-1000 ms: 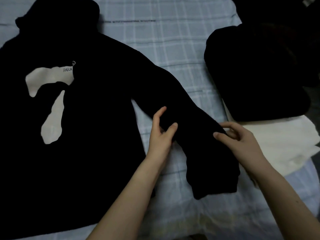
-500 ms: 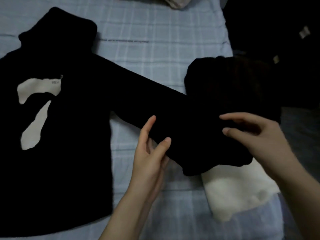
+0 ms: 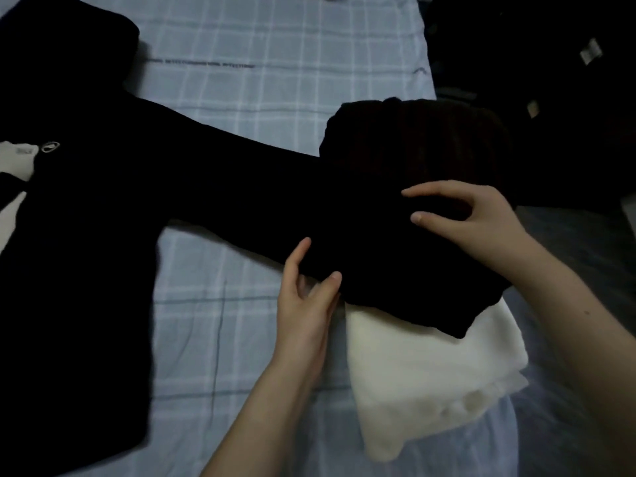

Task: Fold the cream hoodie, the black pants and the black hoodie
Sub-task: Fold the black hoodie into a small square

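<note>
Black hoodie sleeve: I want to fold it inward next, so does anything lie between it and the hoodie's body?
Nothing visible does. The left hand and right hand grip the black hoodie sleeve, its end over the cream hoodie; only bedsheet lies between there and the hoodie's body.

The black hoodie point(image 3: 86, 253) at 9 o'clock is thick, matt cloth with a flat, smooth white print point(image 3: 13, 163). The black pants point(image 3: 413, 139) at 1 o'clock look faintly ribbed. The cream hoodie point(image 3: 430, 380) at 5 o'clock is soft and fleecy. The bed sheet point(image 3: 275, 46) is thin woven cloth.
</note>
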A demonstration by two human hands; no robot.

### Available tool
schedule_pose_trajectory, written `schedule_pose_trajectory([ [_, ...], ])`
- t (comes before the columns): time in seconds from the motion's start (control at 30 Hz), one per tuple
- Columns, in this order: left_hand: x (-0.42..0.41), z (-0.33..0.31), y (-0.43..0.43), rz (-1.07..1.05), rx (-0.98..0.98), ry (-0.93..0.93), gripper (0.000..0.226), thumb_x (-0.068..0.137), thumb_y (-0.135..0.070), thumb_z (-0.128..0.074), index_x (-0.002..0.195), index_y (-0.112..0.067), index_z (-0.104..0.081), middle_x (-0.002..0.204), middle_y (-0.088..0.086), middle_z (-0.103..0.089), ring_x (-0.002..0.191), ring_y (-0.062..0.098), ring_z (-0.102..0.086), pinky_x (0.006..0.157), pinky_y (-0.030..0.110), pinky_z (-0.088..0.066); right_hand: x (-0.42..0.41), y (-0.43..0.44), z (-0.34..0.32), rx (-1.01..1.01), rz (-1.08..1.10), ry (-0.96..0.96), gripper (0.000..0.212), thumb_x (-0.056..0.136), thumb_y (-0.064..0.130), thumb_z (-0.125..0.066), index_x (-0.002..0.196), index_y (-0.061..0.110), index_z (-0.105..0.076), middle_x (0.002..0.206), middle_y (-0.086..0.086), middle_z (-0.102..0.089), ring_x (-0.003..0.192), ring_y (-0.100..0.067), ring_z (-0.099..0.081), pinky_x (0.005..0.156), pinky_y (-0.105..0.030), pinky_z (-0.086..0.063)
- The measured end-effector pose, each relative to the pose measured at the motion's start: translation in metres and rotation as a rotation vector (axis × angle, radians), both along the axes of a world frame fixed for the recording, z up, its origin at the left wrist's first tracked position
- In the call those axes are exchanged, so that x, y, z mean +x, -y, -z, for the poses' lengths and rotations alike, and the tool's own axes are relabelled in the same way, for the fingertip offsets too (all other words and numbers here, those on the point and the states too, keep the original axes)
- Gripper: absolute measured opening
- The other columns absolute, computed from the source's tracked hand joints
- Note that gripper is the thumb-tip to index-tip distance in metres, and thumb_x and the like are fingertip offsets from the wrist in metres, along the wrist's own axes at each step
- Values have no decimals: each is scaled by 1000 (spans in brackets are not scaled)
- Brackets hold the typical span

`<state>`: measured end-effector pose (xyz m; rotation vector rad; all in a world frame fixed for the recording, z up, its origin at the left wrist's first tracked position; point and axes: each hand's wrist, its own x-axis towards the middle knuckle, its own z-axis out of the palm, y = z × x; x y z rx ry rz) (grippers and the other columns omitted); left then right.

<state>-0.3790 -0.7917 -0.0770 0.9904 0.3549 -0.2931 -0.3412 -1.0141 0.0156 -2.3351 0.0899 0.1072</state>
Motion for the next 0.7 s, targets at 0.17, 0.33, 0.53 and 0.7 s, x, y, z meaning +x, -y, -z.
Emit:
schedule_pose_trajectory([
  [0.17,-2,-12,0,-33,-91,45,52,89,2,-66,130,-27,-59,127,-6,-66,116,14,-65,82,22,-55,-5,13,-20,6,-64,10,46,74,17,-86,113,37,-73,108,25,-71,105,10,-62,88,-3,-42],
  [0.33,-1,-16,10,104,136,68,50,92,1,-63,133,-26,-55,116,-3,-69,103,12,-69,83,28,-58,6,20,-21,-187,44,130,35,80,15,-82,111,30,-73,112,9,-69,111,-9,-63,97,-17,-41],
  [0.53,15,-30,-15,332,1363,421,51,97,-44,-45,147,-39,-37,110,8,-55,98,25,-50,85,34,-43,-5,-17,2,-421,129,315,42,93,22,-59,135,18,-61,140,-4,-53,134,-24,-42,112,-30,-28],
  [0.7,50,-38,16,359,1374,887,53,100,-36,-35,152,-24,-36,157,10,-34,145,30,-28,119,47,-22,-16,-35,33,-602,130,339,49,102,31,-41,147,15,-48,154,-9,-44,148,-30,-29,123,-47,-14],
])
